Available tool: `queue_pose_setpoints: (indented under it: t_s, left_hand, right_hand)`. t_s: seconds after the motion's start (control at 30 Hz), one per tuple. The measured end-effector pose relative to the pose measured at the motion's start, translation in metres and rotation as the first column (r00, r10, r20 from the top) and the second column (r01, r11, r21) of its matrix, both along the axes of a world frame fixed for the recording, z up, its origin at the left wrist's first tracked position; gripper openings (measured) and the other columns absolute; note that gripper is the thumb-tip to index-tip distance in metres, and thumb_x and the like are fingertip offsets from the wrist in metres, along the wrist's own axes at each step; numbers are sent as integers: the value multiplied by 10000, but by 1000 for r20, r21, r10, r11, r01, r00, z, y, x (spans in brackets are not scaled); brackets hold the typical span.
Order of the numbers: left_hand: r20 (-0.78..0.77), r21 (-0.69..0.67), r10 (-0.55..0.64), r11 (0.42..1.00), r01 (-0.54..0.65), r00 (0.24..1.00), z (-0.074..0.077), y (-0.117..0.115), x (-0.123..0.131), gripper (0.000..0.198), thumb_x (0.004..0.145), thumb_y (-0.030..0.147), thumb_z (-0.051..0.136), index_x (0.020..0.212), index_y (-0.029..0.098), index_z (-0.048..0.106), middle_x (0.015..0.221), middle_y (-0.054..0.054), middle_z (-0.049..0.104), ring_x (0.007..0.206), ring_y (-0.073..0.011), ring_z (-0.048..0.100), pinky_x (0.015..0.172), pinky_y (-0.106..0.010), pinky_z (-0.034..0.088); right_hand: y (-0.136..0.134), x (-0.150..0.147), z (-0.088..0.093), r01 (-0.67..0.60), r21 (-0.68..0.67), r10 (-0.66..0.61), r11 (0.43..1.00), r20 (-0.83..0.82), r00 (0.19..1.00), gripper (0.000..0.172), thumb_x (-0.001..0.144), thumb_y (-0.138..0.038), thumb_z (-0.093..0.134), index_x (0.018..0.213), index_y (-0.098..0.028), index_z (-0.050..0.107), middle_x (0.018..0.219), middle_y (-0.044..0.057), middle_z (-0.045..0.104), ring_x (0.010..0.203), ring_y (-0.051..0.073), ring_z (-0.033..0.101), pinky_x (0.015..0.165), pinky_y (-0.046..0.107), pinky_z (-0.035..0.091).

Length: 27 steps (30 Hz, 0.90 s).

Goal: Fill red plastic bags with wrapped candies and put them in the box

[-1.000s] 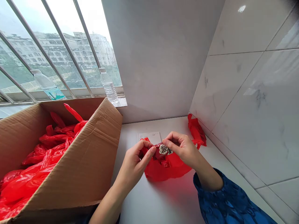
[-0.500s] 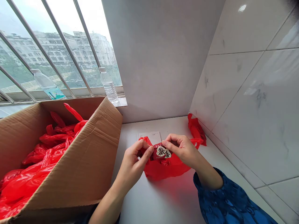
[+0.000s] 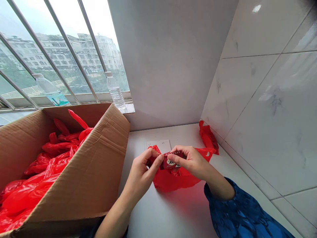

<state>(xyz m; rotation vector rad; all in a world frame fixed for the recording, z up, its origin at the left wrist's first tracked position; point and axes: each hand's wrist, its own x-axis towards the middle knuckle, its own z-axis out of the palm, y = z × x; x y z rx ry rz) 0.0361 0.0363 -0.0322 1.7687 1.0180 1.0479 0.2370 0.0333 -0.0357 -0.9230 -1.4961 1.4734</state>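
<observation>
On my feed, the left hand (image 3: 142, 172) and right hand (image 3: 192, 162) come together, pinching a small red packet (image 3: 172, 160) held between them just above the counter. Fingers cover much of its print; I can make out "SUGAR", though little else. Beneath it lies a red plastic bag (image 3: 173, 180), its near edge on a white countertop (image 3: 173, 211), with a white card (image 3: 158, 143) just behind. At left, the folded top edge of a cardboard box (image 3: 81, 172), heaped with red bags (image 3: 47, 158), stands near the left wrist. At right, a bunched red bag end (image 3: 208, 137) touches the tiled wall (image 3: 260, 115). Open counter runs toward the blue sleeve (image 3: 237, 211).
</observation>
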Motion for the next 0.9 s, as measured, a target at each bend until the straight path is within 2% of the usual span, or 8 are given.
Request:
queue_pose_setpoints:
  t_s: [0.13,0.3,0.6,0.77,0.9]
  left_hand:
    - [-26,-27,-5,1000,4,1000,-2,-1,-2,409,1024,490,472,753,189,533,694,17,499,617,-119,425,560,-251,339]
    - [-151,9,-11,1000,12,988,-5,-1,-3,356,989,469,549,769,189,546,675,26,492,600,-117,429,546,-252,311]
    - [-167,90,35,996,-21,985,-5,2,-4,350,996,429,537,741,190,545,646,27,495,579,-116,431,535,-244,325]
    - [-212,110,28,994,-5,977,-4,2,-5,345,1003,428,531,749,195,539,655,27,504,579,-116,438,532,-244,337]
    - [-214,136,61,990,-32,975,-2,2,-6,227,1001,422,549,959,215,629,759,11,622,623,-124,516,553,-241,382]
  right_hand:
    - [2,2,-2,68,24,-67,997,-32,997,371,880,-556,705,875,-186,684,816,26,690,779,182,677,717,306,581]
    - [3,4,-1,125,97,-130,987,46,990,387,895,-577,672,850,-192,672,744,1,621,714,162,619,664,280,538]
    - [1,6,1,106,150,-120,983,89,989,467,987,-604,504,827,-194,661,769,11,639,702,166,618,684,292,519]
    - [-1,6,2,83,163,-99,983,92,991,330,966,-537,595,1026,-226,687,879,14,697,807,183,670,743,302,551]
    - [-5,6,6,74,231,-109,970,146,983,238,944,-442,661,1074,-244,681,847,8,723,768,185,688,727,313,552]
